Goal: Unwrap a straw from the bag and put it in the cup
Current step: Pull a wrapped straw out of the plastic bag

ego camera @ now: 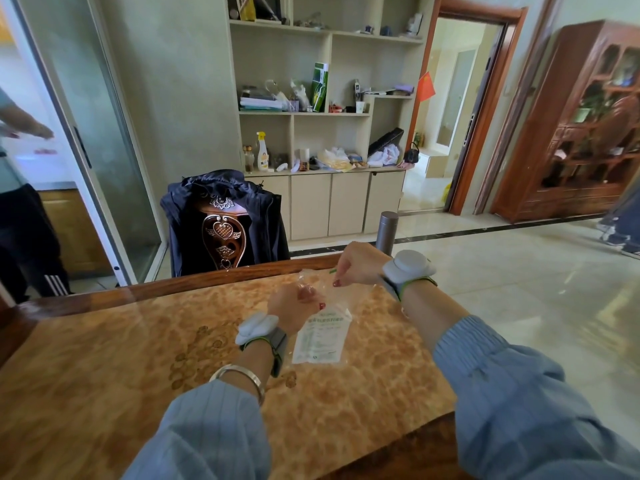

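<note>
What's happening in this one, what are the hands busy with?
A person at a wooden table holds a clear plastic bag up with the left hand. The right hand pinches something thin and green at the bag's open top, probably a straw. A grey metal cup stands behind the hands.

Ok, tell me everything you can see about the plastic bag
The bag is thin, clear, crinkled plastic with a white printed label on its lower part, the text too small to read. It is held up over the table, hanging slightly tilted. The left hand grips it near the top; the right hand pinches at its upper edge, where a thin green piece shows at the fingertips. Whether the bottom edge touches the table cannot be told.
</note>
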{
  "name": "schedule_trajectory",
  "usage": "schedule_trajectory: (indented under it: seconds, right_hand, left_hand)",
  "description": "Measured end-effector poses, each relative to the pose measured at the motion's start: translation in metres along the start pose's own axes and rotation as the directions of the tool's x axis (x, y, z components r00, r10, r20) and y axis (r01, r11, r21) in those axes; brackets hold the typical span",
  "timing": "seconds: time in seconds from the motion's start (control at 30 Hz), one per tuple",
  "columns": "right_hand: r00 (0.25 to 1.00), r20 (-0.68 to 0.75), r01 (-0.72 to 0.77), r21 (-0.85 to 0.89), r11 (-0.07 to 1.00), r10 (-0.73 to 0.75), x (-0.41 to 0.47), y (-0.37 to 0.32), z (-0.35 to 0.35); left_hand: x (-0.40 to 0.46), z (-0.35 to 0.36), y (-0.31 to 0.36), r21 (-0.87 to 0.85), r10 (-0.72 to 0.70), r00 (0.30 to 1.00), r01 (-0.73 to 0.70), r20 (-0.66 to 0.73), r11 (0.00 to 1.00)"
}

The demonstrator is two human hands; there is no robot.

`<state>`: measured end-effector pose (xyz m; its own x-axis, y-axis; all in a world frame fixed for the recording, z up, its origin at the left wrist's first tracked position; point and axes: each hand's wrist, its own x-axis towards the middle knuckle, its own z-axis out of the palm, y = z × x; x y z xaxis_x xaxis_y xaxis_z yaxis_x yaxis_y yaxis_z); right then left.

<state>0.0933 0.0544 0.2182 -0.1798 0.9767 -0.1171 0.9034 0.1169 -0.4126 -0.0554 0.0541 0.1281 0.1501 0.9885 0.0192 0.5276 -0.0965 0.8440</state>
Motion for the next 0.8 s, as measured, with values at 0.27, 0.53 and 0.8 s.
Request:
schedule_trajectory:
  seconds: [0.27,0.53,0.8]
  right_hand:
    - [0.996,-0.091,0.024,0.032,0.999,-0.022,0.001,0.001,-0.005]
    - [0.959,-0.279,0.086,0.095,0.992,-0.057,-0.003,0.000,-0.010]
    - [0.955,-0.288,0.115,0.168,0.979,-0.063,-0.001,-0.004,-0.014]
  left_hand:
    - [0.006,0.007,0.001,-0.006,-0.079,0.995,0.080,0.062,0.997]
    - [0.007,0.013,0.004,0.066,-0.077,0.997,0.077,0.000,0.995]
    - [0.009,0.013,0.005,0.082,-0.033,0.997,0.028,0.065,0.996]
